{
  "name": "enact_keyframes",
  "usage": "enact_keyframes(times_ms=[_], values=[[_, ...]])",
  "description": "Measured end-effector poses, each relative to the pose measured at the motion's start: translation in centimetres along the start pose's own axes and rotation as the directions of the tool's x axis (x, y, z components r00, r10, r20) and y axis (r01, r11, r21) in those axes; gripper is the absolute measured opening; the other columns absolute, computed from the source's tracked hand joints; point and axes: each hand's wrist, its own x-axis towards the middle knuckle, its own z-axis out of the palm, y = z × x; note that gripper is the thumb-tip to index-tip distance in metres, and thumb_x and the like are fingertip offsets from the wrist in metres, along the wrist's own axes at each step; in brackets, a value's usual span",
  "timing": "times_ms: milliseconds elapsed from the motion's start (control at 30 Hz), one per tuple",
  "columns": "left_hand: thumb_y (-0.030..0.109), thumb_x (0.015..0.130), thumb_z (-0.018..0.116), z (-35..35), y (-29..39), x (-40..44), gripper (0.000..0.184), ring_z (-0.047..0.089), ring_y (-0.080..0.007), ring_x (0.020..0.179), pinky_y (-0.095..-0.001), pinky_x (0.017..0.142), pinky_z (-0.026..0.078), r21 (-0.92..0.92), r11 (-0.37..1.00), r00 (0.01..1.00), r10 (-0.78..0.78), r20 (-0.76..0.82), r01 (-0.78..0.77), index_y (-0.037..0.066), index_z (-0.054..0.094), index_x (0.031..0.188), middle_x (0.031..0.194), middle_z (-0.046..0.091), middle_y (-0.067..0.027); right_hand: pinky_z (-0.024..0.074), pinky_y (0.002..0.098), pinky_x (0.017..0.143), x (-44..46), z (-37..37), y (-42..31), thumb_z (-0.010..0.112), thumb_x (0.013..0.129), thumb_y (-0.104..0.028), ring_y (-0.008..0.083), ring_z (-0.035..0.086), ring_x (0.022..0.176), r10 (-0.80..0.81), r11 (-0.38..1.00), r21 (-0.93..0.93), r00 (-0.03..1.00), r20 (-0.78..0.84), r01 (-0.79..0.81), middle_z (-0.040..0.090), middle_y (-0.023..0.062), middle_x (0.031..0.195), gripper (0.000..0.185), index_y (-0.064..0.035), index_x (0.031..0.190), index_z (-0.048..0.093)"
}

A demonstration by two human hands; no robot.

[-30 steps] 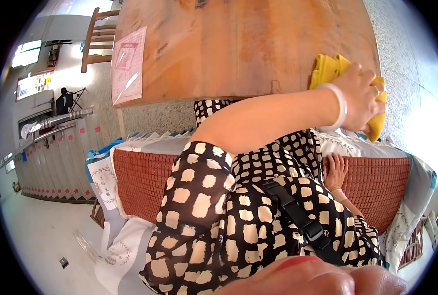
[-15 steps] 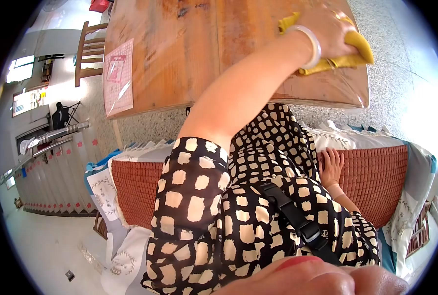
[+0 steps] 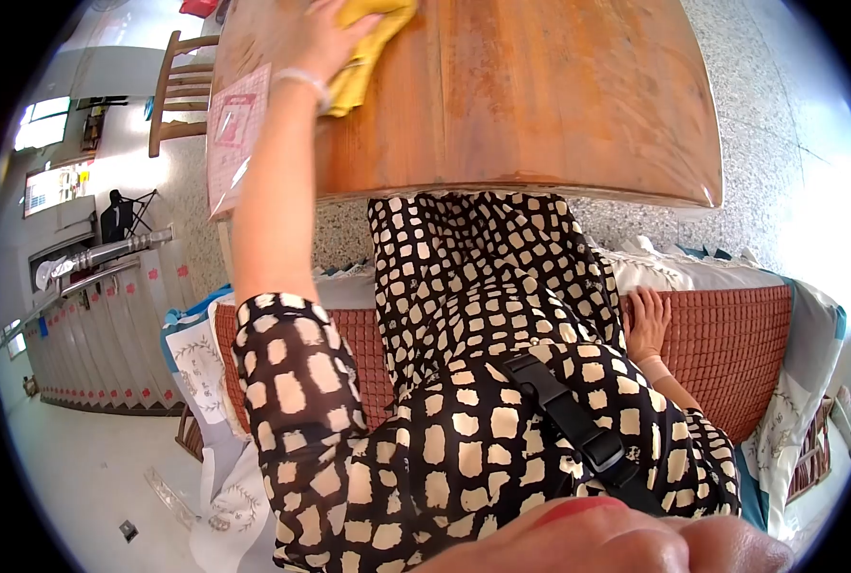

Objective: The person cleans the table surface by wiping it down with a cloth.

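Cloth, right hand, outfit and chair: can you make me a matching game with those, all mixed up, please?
Things:
1. Cloth
2. Right hand
3. Outfit
4. Chair

Clues:
A. Black with cream patches
B. By the table, at the picture's left
C. Yellow
D. Resting on the red-brown mat

Right pairs: 1-C, 2-D, 3-A, 4-B

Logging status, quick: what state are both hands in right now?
Left hand: holding the yellow cloth on the wooden table.
Right hand: open, resting on the reddish-brown seat mat.
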Motion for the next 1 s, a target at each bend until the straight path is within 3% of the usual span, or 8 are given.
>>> enact_keyframes(times_ms=[33,167,233,333,500,600,933,1000], values=[[0.059,0.084,0.059,-0.5,-3.7,-0.4,0.061,0.058,-0.0311,0.113,-0.0405,0.096,0.044,0.07,0.992,0.994,-0.106,0.042,0.102,0.013,0.062,0.124,0.125,0.061,-0.0126,0.013,0.0505,0.115,0.0,-0.1,-0.1,0.058,0.087,-0.024,0.0274,0.035,0.134,0.0,1.0,0.001,1.0,0.002,0.0,0.047,0.0075,0.136,0.044,-0.0136,0.129,0.051],[0.053,0.085,0.059,-7.1,-9.2,-5.2,0.057,0.059,-0.0349,0.11,-0.042,0.096,0.045,0.398,0.856,0.938,-0.346,-0.03,0.329,0.014,0.06,0.126,0.122,0.062,-0.0163,0.0134,0.0503,0.115,0.0,-0.1,0.1,0.057,0.087,-0.024,0.0277,0.034,0.134,-0.001,1.0,0.005,1.0,0.013,0.001,0.047,0.0075,0.137,0.044,-0.0135,0.129,0.051],[0.055,0.085,0.059,-9.2,-11.0,-7.2,0.055,0.058,-0.0358,0.112,-0.044,0.095,0.045,0.357,0.77,0.834,-0.55,-0.048,0.529,0.02,0.059,0.127,0.122,0.062,-0.0143,0.0136,0.0503,0.115,0.0,0.1,0.2,0.056,0.087,-0.025,0.0278,0.034,0.134,-0.003,1.0,-0.002,1.0,0.02,0.003,0.046,0.0076,0.137,0.045,-0.0134,0.13,0.051],[0.057,0.085,0.058,-10.4,-12.6,-9.0,0.054,0.057,-0.0372,0.115,-0.0458,0.096,0.045,0.375,0.656,0.741,-0.654,-0.15,0.655,0.026,0.059,0.128,0.123,0.062,-0.0113,0.0137,0.0503,0.115,0.0,0.1,0.4,0.056,0.087,-0.024,0.0279,0.034,0.134,-0.008,1.0,-0.007,1.0,0.026,0.009,0.047,0.0076,0.137,0.044,-0.0136,0.13,0.051],[0.065,0.075,0.062,-8.9,-11.8,-8.6,0.079,0.05,-0.0386,0.123,-0.0451,0.103,0.039,0.168,0.673,0.694,-0.703,-0.157,0.72,0.012,0.052,0.134,0.136,0.048,-0.0247,0.0136,0.0509,0.115,-0.1,0.4,0.8,0.056,0.088,-0.024,0.0284,0.034,0.135,-0.017,1.0,-0.021,1.0,0.015,0.018,0.046,0.0076,0.137,0.044,-0.0139,0.13,0.05],[0.054,0.075,0.071,-7.5,-11.4,-8.9,0.068,0.059,-0.0331,0.112,-0.0389,0.096,0.045,0.218,0.839,0.865,-0.466,-0.186,0.498,0.008,0.06,0.124,0.118,0.063,-0.0185,0.0137,0.0513,0.115,0.0,0.5,0.9,0.056,0.088,-0.024,0.0287,0.033,0.135,-0.013,0.999,-0.033,0.999,0.034,0.014,0.046,0.0078,0.137,0.043,-0.0138,0.13,0.05],[0.039,0.074,0.072,-3.1,-2.8,-3.4,0.058,0.06,-0.029,0.112,-0.0376,0.093,0.046,0.042,0.955,0.955,-0.295,0.011,0.295,0.012,0.06,0.124,0.121,0.063,-0.012,0.0137,0.0508,0.115,0.0,0.2,0.7,0.057,0.088,-0.024,0.0276,0.034,0.135,-0.012,1.0,-0.017,1.0,0.021,0.012,0.046,0.0072,0.137,0.044,-0.014,0.13,0.05],[0.012,0.072,0.069,-2.9,6.0,-2.0,0.039,0.059,-0.0284,0.109,-0.0367,0.094,0.047,-0.08,0.992,0.995,-0.099,0.015,0.1,0.007,0.064,0.11,0.115,0.062,-0.014,0.0136,0.0506,0.115,0.0,-0.2,0.3,0.058,0.087,-0.024,0.0274,0.034,0.135,-0.005,1.0,-0.012,1.0,0.025,0.006,0.046,0.0071,0.137,0.045,-0.0139,0.13,0.05]])
